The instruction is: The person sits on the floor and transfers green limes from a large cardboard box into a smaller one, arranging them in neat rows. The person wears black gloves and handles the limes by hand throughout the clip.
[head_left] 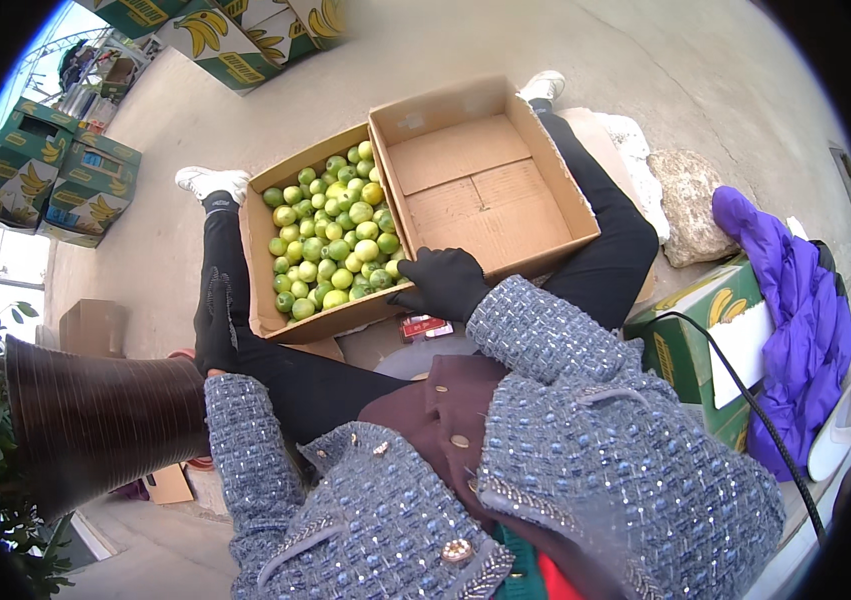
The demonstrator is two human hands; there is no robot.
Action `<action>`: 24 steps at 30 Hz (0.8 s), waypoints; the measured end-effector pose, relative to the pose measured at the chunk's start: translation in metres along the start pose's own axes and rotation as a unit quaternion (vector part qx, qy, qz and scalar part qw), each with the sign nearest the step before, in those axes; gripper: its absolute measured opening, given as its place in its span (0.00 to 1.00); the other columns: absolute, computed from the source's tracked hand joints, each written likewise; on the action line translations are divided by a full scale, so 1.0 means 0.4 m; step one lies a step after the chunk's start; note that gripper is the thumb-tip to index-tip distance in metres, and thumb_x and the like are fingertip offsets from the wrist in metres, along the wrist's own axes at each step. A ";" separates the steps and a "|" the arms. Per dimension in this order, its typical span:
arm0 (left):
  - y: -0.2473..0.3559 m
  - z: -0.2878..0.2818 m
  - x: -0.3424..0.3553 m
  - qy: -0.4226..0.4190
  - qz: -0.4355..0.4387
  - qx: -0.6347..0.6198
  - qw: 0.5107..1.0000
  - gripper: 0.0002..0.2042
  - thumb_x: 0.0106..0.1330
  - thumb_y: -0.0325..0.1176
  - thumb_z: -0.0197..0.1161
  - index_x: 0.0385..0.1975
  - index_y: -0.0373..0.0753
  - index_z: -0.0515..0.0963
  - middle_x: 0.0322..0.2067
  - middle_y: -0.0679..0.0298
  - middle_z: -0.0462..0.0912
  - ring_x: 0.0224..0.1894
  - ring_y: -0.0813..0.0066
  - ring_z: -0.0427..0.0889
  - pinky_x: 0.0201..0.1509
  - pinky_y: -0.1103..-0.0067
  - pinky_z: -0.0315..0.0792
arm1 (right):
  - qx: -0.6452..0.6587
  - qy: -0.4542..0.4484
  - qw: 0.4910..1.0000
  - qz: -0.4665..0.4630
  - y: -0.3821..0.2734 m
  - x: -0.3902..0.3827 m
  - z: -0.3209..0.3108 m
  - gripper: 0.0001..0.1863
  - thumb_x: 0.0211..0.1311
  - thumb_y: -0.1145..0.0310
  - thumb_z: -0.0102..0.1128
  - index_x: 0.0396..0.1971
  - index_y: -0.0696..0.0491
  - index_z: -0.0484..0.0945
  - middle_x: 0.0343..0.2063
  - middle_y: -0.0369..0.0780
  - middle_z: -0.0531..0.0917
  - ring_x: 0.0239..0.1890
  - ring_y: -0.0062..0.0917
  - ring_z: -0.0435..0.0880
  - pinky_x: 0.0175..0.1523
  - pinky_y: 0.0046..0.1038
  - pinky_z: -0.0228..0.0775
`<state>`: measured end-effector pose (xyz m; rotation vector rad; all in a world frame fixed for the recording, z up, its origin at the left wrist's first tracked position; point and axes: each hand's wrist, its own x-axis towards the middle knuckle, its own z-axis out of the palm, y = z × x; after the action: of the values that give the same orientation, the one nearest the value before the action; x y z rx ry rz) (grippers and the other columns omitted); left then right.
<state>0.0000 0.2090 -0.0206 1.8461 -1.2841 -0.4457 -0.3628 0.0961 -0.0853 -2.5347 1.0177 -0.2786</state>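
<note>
Between my outstretched legs stands a cardboard box of green and yellowish limes (330, 235), its near wall (330, 322) facing me. An open cardboard box (460, 200) with nothing in it sits against its right side, slightly higher. My right hand (450, 285), in a black glove, is closed at the near corner where the boxes meet, its fingers on the rim beside the limes. My left hand (215, 320), also gloved in black, lies along my left leg, left of the lime box. Its fingers look stretched out, though black on black blurs their outline.
Green banana cartons stand at the far left (95, 185) and top (235, 45). A brown ribbed planter (105, 415) is by my left arm. To my right are a stone (685, 205), a banana carton (680, 350), a purple garment (795, 320) and a black cable (745, 395).
</note>
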 end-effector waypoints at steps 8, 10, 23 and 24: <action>-0.090 0.162 0.012 0.046 -0.040 0.079 0.995 0.27 0.70 0.42 0.54 0.63 0.30 0.61 0.61 0.51 0.67 0.62 0.64 0.67 0.66 0.74 0.60 | 0.011 0.003 1.000 0.016 -0.006 -0.001 -0.001 0.25 0.53 0.39 0.60 0.39 0.45 0.79 0.29 0.43 0.79 0.32 0.36 0.83 0.36 0.39 0.74; -0.099 0.186 0.025 0.049 -0.044 0.089 0.994 0.29 0.70 0.43 0.55 0.64 0.30 0.60 0.63 0.50 0.65 0.64 0.63 0.65 0.66 0.73 0.59 | 0.008 0.005 1.000 0.020 -0.004 0.002 0.005 0.25 0.53 0.39 0.60 0.39 0.44 0.79 0.29 0.43 0.79 0.31 0.36 0.83 0.36 0.39 0.74; -0.182 0.166 0.070 -0.085 -0.199 -0.012 0.976 0.18 0.71 0.39 0.52 0.45 0.28 0.75 0.41 0.55 0.81 0.41 0.68 0.78 0.47 0.73 0.70 | 0.015 -0.084 0.995 0.048 -0.003 0.008 -0.014 0.22 0.53 0.45 0.62 0.43 0.44 0.76 0.34 0.42 0.77 0.37 0.38 0.81 0.40 0.41 0.74; -0.226 0.170 0.070 -0.088 -0.189 -0.037 0.977 0.17 0.71 0.39 0.52 0.44 0.28 0.75 0.40 0.55 0.81 0.40 0.68 0.77 0.47 0.73 0.70 | 0.023 -0.092 0.994 0.050 -0.004 0.009 -0.012 0.22 0.53 0.45 0.62 0.42 0.44 0.76 0.34 0.42 0.77 0.37 0.38 0.81 0.40 0.41 0.74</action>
<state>0.0199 0.1678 -0.1278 2.0253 -1.0097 -0.8662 -0.3609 0.0931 -0.0800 -2.4071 1.0487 -0.0375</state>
